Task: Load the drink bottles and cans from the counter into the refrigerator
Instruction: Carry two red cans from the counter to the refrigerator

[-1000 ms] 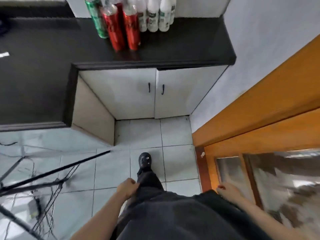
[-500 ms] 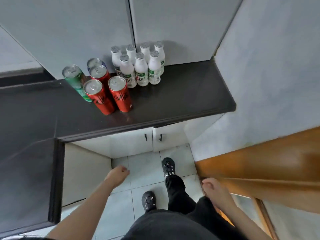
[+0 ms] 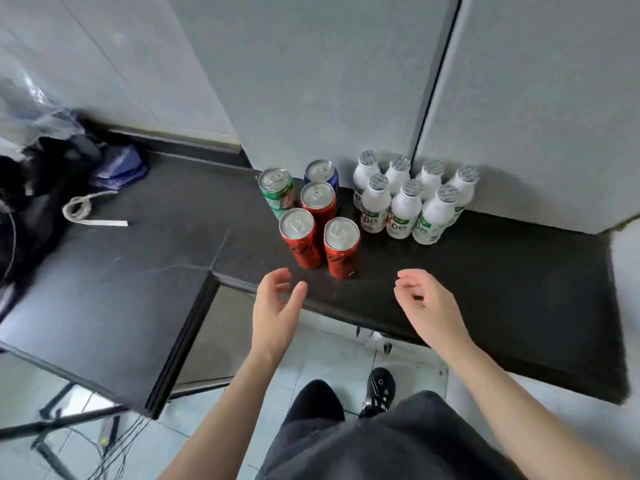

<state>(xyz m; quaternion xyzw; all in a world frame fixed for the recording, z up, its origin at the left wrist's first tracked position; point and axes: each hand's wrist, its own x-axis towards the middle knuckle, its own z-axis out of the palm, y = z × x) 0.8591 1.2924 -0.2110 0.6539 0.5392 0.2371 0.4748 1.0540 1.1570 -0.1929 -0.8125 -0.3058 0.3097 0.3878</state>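
Twelve drinks stand on the black worktop (image 3: 485, 271), and neither hand holds one, so as far as this view shows the whole load is still to be carried. Five cans (image 3: 318, 202) are packed close on the left of the group: a green can (image 3: 277, 190) and a blue can (image 3: 320, 173) at the back, three red ones in front. Just beside them to the right, seven white bottles (image 3: 405, 209) with grey caps stand in two rows against the pale wall panel, four behind and three ahead. The left hand (image 3: 273, 306) hovers over the worktop's front edge just short of the nearest red cans, its fingers apart and loosely bent, the thumb spread wide, touching nothing. The right hand (image 3: 429, 306) hangs level with it, over the worktop and short of the bottles, with fingers slackly curled and empty. Both look poised for a first pick, most likely the front red cans or the nearest bottles. The refrigerator is not in view, so whether any drinks are already inside cannot be told. Far off on the left of the worktop lie a coil of rope (image 3: 78, 207) and a dark bag (image 3: 41, 174), well apart from the drinks.
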